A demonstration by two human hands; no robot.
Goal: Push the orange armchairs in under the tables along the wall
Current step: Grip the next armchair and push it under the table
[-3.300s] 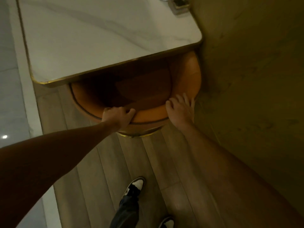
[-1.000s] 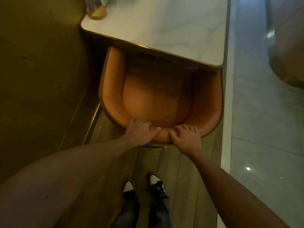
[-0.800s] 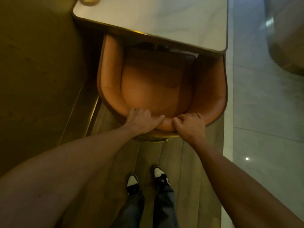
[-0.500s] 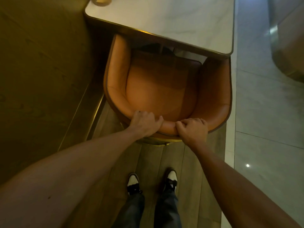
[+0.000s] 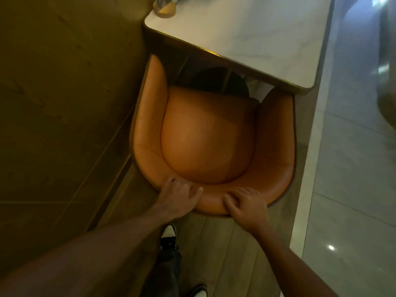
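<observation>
An orange armchair (image 5: 205,136) stands facing a white marble table (image 5: 257,33) with a gold edge. Its whole seat shows; only the front ends of its arms lie under the table's near edge. My left hand (image 5: 177,196) grips the top of the backrest, fingers curled over the rim and thumb along it. To its right, my right hand (image 5: 244,202) grips the same rim. The dark round table base (image 5: 220,82) shows beyond the seat.
A wood-panelled wall (image 5: 64,103) runs close along the chair's left side. A small lamp or holder (image 5: 165,7) sits on the table's far left corner. Polished stone floor (image 5: 347,189) lies to the right, plank floor and my shoes (image 5: 169,234) below.
More of the seat shows now than half a second ago; the chair sits farther out from under the table. Both hands stay gripping the backrest. Earlier I held a different chair.
</observation>
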